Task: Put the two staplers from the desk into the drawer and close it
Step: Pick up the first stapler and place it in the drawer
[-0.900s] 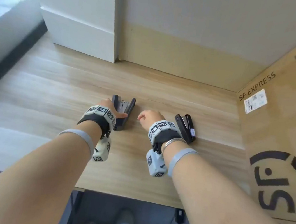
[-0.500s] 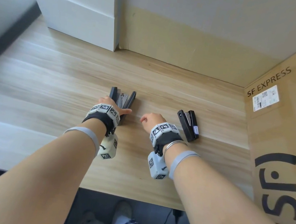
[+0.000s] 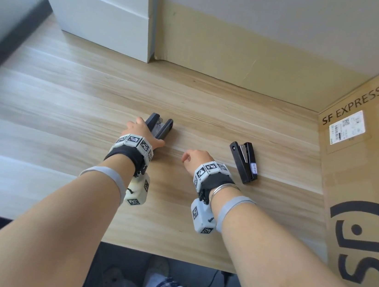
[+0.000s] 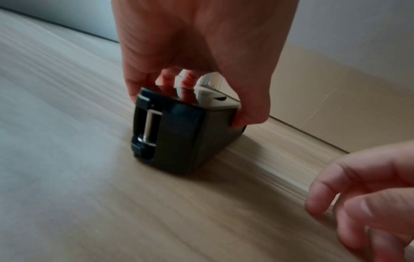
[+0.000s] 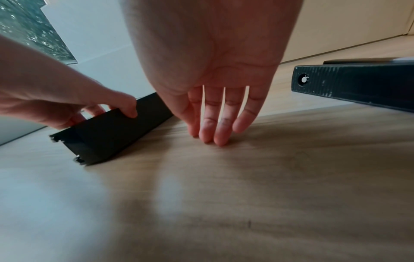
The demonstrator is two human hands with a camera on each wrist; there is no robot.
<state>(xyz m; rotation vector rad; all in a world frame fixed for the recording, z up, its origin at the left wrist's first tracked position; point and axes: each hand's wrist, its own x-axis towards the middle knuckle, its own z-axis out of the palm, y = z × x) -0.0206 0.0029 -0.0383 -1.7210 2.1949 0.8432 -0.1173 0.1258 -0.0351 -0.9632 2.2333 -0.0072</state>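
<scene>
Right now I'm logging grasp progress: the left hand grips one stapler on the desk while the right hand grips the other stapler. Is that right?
Not quite. The left hand does grip one stapler on the desk, but the right hand holds nothing: its fingertips touch the bare wood, apart from the other stapler. The right wrist view shows it.

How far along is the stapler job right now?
Done: nothing; both staplers are on the desk, and no drawer is in view.
In hand: the left hand grips the left stapler, which rests on the desk.
Left: the right stapler lies untouched; the right hand is open, fingertips on the wood. Then stow both and close the drawer.
</scene>
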